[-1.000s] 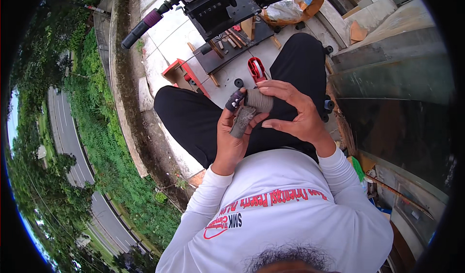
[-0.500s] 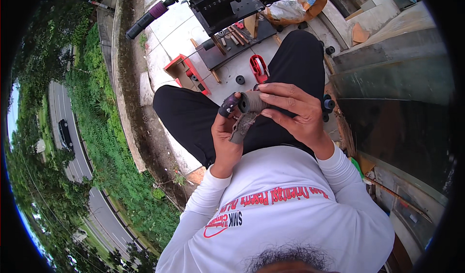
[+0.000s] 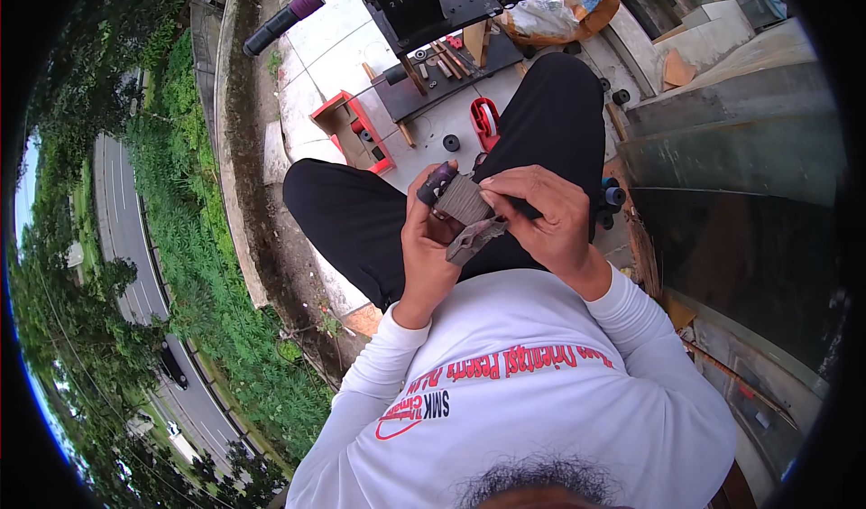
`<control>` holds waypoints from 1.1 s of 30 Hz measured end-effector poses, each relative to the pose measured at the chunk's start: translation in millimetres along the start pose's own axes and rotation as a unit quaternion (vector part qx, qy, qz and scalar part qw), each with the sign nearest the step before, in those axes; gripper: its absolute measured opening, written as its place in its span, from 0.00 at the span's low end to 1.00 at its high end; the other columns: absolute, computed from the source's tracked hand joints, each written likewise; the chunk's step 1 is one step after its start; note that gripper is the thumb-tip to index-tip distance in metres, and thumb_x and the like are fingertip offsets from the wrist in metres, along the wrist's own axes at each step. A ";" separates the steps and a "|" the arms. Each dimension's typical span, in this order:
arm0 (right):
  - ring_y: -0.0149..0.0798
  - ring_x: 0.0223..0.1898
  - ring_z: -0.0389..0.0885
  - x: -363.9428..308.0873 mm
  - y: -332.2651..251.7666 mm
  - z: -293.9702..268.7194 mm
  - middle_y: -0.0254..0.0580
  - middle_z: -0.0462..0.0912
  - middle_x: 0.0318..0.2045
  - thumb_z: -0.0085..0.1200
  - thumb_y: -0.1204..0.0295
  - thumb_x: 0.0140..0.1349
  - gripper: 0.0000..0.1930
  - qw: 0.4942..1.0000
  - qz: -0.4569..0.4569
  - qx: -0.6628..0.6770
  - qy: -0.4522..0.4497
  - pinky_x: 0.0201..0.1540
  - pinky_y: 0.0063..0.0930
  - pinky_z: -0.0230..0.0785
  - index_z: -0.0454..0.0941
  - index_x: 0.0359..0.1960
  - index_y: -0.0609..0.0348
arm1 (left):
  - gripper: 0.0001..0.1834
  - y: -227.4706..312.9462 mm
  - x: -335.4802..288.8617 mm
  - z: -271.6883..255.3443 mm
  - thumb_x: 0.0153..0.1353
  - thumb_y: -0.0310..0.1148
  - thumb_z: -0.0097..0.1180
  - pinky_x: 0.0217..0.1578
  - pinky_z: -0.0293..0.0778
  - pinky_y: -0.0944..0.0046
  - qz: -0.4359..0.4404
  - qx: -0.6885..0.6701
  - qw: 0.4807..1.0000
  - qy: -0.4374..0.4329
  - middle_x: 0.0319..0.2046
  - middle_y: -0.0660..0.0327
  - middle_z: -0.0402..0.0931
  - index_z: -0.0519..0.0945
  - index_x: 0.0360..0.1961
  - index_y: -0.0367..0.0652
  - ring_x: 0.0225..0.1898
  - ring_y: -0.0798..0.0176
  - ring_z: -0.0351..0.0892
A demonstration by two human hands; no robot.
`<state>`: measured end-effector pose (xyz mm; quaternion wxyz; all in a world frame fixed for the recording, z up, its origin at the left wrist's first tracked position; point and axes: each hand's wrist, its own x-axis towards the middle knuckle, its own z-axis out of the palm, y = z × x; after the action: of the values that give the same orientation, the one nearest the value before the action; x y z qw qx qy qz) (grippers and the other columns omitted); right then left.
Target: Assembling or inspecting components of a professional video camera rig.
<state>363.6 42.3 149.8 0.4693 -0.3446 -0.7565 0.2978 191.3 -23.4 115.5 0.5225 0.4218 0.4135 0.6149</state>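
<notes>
Above my lap, my left hand (image 3: 426, 252) is closed around a grey ribbed roll (image 3: 464, 200), fingers behind it and thumb side toward me. Dark wrapping covers one of that hand's fingertips. A worn grey piece of folded sheet (image 3: 475, 241) hangs below the roll, close to the left palm; its material is hard to make out. My right hand (image 3: 548, 216) has its thumb and fingers bent together at the roll's right edge, fingertips touching it. Whether a loose end is pinched there is too small to tell.
Beyond my knees stands a low dark bench (image 3: 433, 85) with small rods and rings. A red open box (image 3: 354, 134), a red tape dispenser (image 3: 484, 121) and a black roller (image 3: 451, 142) lie on the tiles. A black machine with a handle (image 3: 410, 8) overhangs the bench. A wall edge (image 3: 242, 175) runs at left.
The roll has tilted and turned, its open end no longer facing left. My right hand has shifted from gripping its right end to fingertips at its edge. My left fingers have risen slightly.
</notes>
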 end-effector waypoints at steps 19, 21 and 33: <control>0.37 0.48 0.92 39.5 84.7 111.5 0.44 0.91 0.46 0.57 0.67 0.78 0.12 0.852 0.373 0.365 -0.029 0.43 0.27 0.86 0.80 0.52 0.63 | 0.18 -35.2 38.8 -76.6 0.80 0.41 0.54 0.67 0.78 0.53 -0.169 -0.349 0.894 0.223 0.61 0.59 0.81 0.77 0.65 0.48 0.62 0.58 0.81; 0.37 0.49 0.91 34.3 108.3 136.1 0.42 0.91 0.46 0.56 0.67 0.79 0.11 0.854 0.397 0.334 -0.034 0.42 0.29 0.86 0.80 0.52 0.62 | 0.18 -48.3 47.3 -95.4 0.78 0.40 0.58 0.62 0.78 0.59 -0.199 -0.392 0.848 0.294 0.59 0.62 0.81 0.78 0.64 0.48 0.60 0.61 0.82; 0.30 0.37 0.88 40.7 189.9 224.7 0.38 0.90 0.38 0.58 0.66 0.75 0.11 0.841 0.435 0.267 -0.177 0.35 0.29 0.80 0.81 0.47 0.62 | 0.12 -118.5 129.0 -189.9 0.73 0.37 0.65 0.54 0.78 0.59 -0.230 -0.271 0.834 0.422 0.46 0.66 0.83 0.83 0.53 0.49 0.51 0.63 0.81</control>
<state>190.8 157.4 -62.5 0.2234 -0.4415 -0.4901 0.7176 32.9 104.9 -43.2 0.5168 -0.1445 0.4956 0.6829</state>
